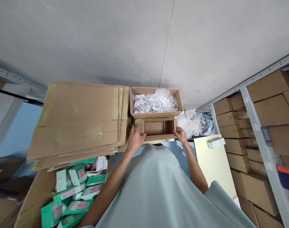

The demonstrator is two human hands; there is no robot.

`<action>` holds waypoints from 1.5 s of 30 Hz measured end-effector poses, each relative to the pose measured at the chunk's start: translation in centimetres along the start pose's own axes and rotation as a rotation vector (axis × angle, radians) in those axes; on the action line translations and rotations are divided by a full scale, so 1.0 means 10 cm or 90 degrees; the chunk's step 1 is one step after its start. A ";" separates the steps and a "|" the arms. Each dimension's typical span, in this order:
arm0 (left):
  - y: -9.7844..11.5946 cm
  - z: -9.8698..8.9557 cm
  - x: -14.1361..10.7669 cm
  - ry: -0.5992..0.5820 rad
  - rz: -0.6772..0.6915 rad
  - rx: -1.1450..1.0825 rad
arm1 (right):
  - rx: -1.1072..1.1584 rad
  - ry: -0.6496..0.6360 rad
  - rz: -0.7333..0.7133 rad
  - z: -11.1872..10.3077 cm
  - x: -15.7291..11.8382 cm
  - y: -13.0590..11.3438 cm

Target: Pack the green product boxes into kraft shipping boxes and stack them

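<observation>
A small open cardboard box (pixel 158 137) stands in front of me, and its inside looks bare. My left hand (pixel 135 138) grips its left end, the thumb at the front corner and the fingers along the outer side. At the opposite end, my right hand (pixel 181 135) is closed on the right edge. Right behind this box is another open carton (pixel 156 114), filled with crumpled clear plastic and white scraps. To the left of my left hand lies a stack of flattened cardboard (pixel 80 110) with yellowish tape along its edges.
At lower left, a large carton (pixel 31 196) holds several green-and-pink boxes (pixel 79 204). On the right, a pale board (pixel 214 161) carries a small light-green box (pixel 216 142). Shelves of brown cartons (pixel 272 110) line the right side. White scraps (pixel 195 122) lie by the wall.
</observation>
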State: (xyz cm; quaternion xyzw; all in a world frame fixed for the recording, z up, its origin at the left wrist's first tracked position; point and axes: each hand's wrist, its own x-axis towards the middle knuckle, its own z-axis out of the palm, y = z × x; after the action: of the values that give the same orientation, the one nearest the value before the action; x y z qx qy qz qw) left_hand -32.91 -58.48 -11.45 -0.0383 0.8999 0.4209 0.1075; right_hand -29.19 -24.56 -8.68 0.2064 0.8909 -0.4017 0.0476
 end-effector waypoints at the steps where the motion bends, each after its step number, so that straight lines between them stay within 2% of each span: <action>1: 0.09 -0.04 0.04 0.032 0.034 0.010 | -0.019 -0.015 0.008 -0.02 0.02 -0.01; 3: 0.29 -0.14 0.17 0.066 0.112 0.032 | -0.069 -0.047 0.021 -0.07 0.06 -0.03; 5: 0.48 -0.21 0.34 0.060 0.170 0.053 | -0.128 -0.069 0.011 -0.14 0.10 -0.08; 8: 0.64 -0.26 0.57 0.064 0.180 0.062 | -0.195 -0.068 -0.008 -0.28 0.20 -0.26; 12: 0.60 -0.20 0.71 0.071 0.165 0.069 | -0.202 0.032 -0.107 -0.45 0.45 -0.71; 15: 0.51 -0.16 0.74 0.061 0.180 0.093 | -0.188 0.025 -0.229 -0.50 0.72 -1.15; 18: 0.44 -0.17 0.77 0.031 0.208 0.134 | -0.215 -0.033 -0.331 -0.37 1.03 -1.58; 21: 0.44 -0.20 0.81 0.035 0.208 0.156 | -0.291 -0.095 -0.397 -0.09 1.38 -1.92; 26: 0.53 -0.19 0.84 0.077 0.164 0.135 | -0.471 -0.184 -0.383 0.37 1.83 -2.27; 28: 0.55 -0.18 0.85 0.085 0.155 0.120 | -0.518 -0.198 -0.378 0.43 1.89 -2.33; 31: 0.57 -0.17 0.85 0.090 0.154 0.099 | -0.513 -0.176 -0.385 0.39 1.89 -2.32; 36: 0.57 -0.17 0.83 0.099 0.169 0.126 | -0.433 -0.102 -0.381 0.28 1.87 -2.07; 41: 0.58 -0.18 0.80 0.098 0.175 0.141 | -0.455 -0.165 -0.279 0.28 1.86 -1.82; 43: 0.58 -0.18 0.80 0.095 0.175 0.143 | -0.457 -0.177 -0.277 0.21 1.81 -1.79; 45: 0.58 -0.18 0.80 0.095 0.176 0.154 | -0.423 -0.152 -0.299 0.09 1.75 -1.78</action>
State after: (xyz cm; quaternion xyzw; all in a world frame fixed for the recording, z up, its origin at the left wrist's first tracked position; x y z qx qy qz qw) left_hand -41.91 -55.95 -7.78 0.0680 0.9461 0.3163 -0.0147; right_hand -52.42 -29.96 -1.32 -0.0768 0.9830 -0.1139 0.1217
